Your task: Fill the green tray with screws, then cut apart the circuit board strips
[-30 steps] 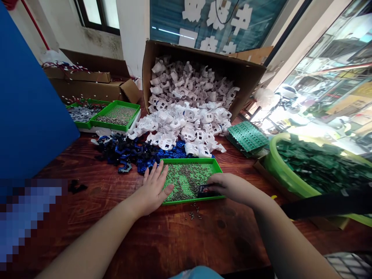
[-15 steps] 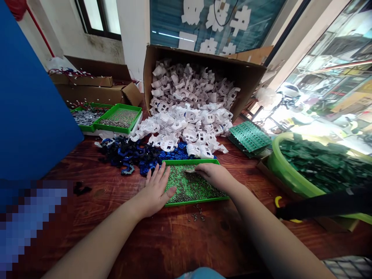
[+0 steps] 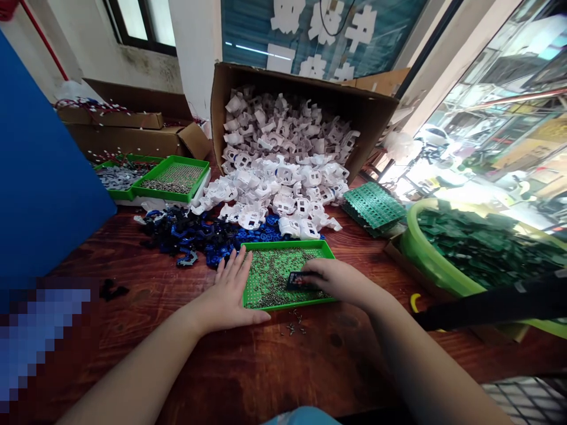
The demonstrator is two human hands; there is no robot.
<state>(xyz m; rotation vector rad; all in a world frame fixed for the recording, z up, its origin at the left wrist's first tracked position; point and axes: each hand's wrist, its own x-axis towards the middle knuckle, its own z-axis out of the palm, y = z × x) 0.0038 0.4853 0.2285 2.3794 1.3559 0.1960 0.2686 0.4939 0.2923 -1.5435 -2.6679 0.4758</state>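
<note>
A shallow green tray (image 3: 287, 244) with a grid of holes lies before me, strewn with small metal screws (image 3: 270, 277). My left hand (image 3: 225, 298) is spread against the tray's left rim, fingers apart, with the thumb by the front left corner. Over the tray's right half, my right hand (image 3: 339, 280) grips a thin dark rectangular card (image 3: 299, 281) with a printed picture on it. The card's lower edge is down among the screws. Part of the card is hidden by my fingers.
White plastic shells (image 3: 283, 171) spill from a large tipped cardboard box (image 3: 376, 130). Blue and black parts (image 3: 190, 236) lie behind the tray. Green trays (image 3: 175, 177) stand left, a green tub (image 3: 414, 230) and stacked green sheets (image 3: 374, 206) right. Loose screws (image 3: 292, 327) lie in front.
My right hand has drawn the card toward me across the tray, and its dark printed face now shows. My left thumb has slid off the tray onto its front corner.
</note>
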